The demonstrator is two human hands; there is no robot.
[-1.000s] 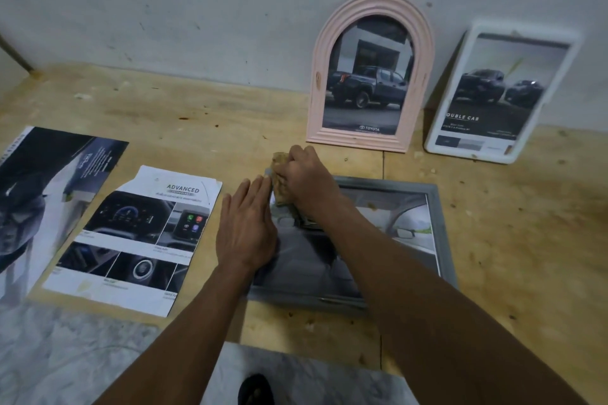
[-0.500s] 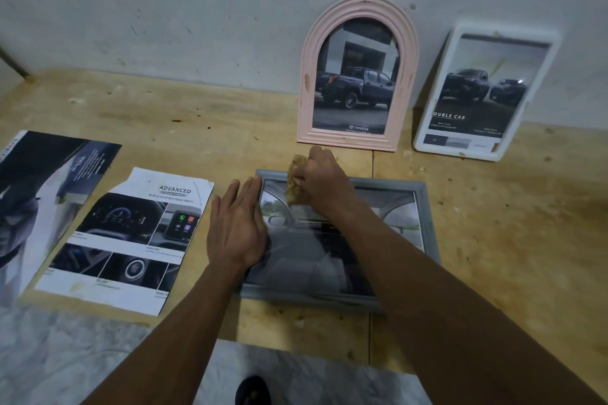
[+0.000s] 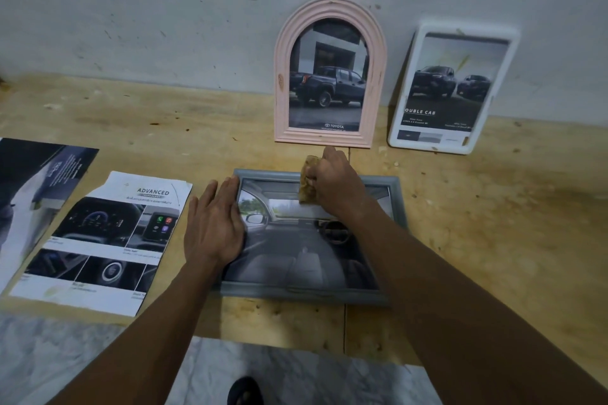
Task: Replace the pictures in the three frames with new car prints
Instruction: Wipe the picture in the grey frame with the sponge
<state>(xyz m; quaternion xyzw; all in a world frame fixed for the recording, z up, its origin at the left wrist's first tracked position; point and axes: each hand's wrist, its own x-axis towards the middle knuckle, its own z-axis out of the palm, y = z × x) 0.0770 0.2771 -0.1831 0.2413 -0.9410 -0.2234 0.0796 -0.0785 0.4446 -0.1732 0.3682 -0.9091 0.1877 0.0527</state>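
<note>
Shifted since a second ago: right hand (image 3: 332, 186) and its wad of yellowish cloth (image 3: 308, 182) have travelled from the near-left corner region of the grey frame (image 3: 396, 194) to its far edge; left hand (image 3: 214, 227) has slid slightly leftward.

Landmark: grey frame, lying flat and face up on the counter (image 3: 493, 223), holding a car-interior print.

Right hand: grip closed, fingers pinching the cloth against the glazing at the frame's far edge.

Left hand: fingers spread flat and holding nothing, palm pressed on the frame's left rail as a brace.

Beyond the frame, leaning on the wall: pink arched frame (image 3: 330, 138) with a truck print; to its right, white frame (image 3: 513, 52) with a two-truck print.

Left of the grey frame: torn brochure page (image 3: 98, 240); further left, a dark brochure (image 3: 36, 181).

Handling, judged: grey frame rigid and light, glazing breakable and smear-prone, liable to skate on the bare counter. Take hold by the two side rails, fingers off the glazing.
</note>
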